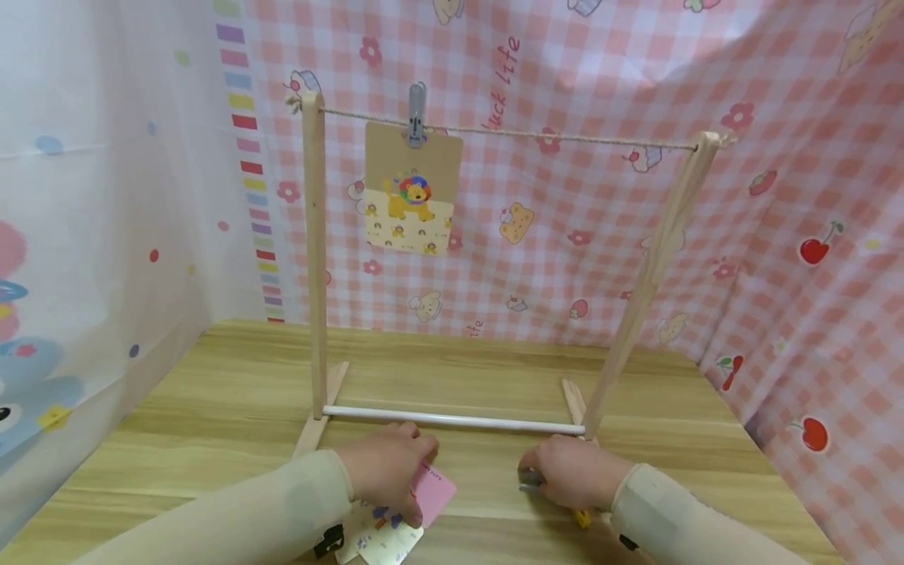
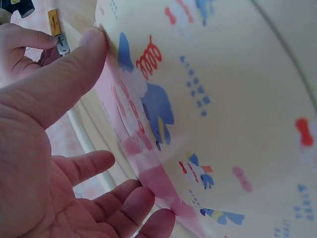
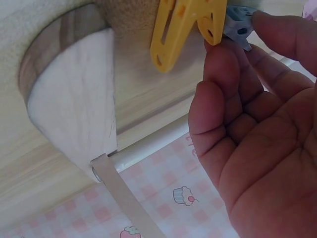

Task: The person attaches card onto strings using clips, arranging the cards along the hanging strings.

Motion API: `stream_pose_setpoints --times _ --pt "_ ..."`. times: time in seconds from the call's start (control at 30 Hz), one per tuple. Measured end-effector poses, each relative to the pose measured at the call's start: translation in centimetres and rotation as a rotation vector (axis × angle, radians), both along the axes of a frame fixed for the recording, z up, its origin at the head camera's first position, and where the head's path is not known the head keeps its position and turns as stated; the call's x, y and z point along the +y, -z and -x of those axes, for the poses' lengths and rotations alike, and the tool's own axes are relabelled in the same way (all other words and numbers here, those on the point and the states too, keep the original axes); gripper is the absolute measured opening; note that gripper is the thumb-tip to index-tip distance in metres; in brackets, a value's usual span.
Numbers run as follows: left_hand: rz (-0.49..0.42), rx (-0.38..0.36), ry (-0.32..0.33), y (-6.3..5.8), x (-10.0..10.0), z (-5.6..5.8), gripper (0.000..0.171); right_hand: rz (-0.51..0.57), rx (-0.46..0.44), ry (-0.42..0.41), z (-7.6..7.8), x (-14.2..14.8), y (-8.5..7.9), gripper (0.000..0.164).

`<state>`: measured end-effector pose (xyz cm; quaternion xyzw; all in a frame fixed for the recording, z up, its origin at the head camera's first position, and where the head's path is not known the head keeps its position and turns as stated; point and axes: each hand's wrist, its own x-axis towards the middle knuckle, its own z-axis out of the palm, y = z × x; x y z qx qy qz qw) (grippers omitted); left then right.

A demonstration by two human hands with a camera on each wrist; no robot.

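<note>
A pink and cream card (image 1: 434,494) with blue cartoon figures is held by my left hand (image 1: 388,471), low at the front of the table. In the left wrist view its printed cream face (image 2: 223,124) fills the right side, with the thumb at one edge and fingertips along the pink part. Whether there is more than one card is unclear. My right hand (image 1: 575,473) pinches a grey clothespin (image 3: 240,25) between thumb and fingers. A yellow clothespin (image 3: 190,25) is right beside it, partly seen under the hand in the head view.
Behind the hands stands a wooden frame (image 1: 315,259) with a white bottom rod (image 1: 452,420). Twine (image 1: 565,137) runs across its top. From it hangs a brown and cream lion card (image 1: 410,216) under another grey clothespin (image 1: 417,110). Patterned cloth (image 1: 537,298) surrounds the table (image 1: 452,377).
</note>
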<state>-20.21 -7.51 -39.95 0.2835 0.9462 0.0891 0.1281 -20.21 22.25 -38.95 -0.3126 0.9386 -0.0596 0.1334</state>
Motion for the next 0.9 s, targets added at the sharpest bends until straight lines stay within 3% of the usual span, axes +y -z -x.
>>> stream_pose_setpoints --times 0.17,0.4,0.63,0.9 --pt "-0.033 -0.026 -0.046 0.0 0.13 0.16 0.088 -0.005 -0.02 -0.002 0.15 0.15 0.1 0.013" --pt "-0.024 -0.01 -0.112 0.63 0.34 0.36 0.109 0.02 -0.046 -0.014 0.22 0.02 -0.06 0.011" --pt "0.004 -0.009 -0.174 0.57 0.44 0.36 0.104 0.012 -0.032 0.001 0.01 0.03 -0.18 0.013" --pt "-0.014 -0.056 -0.212 0.33 0.61 0.76 0.098 0.012 -0.013 -0.01 0.1 0.12 0.09 0.012"
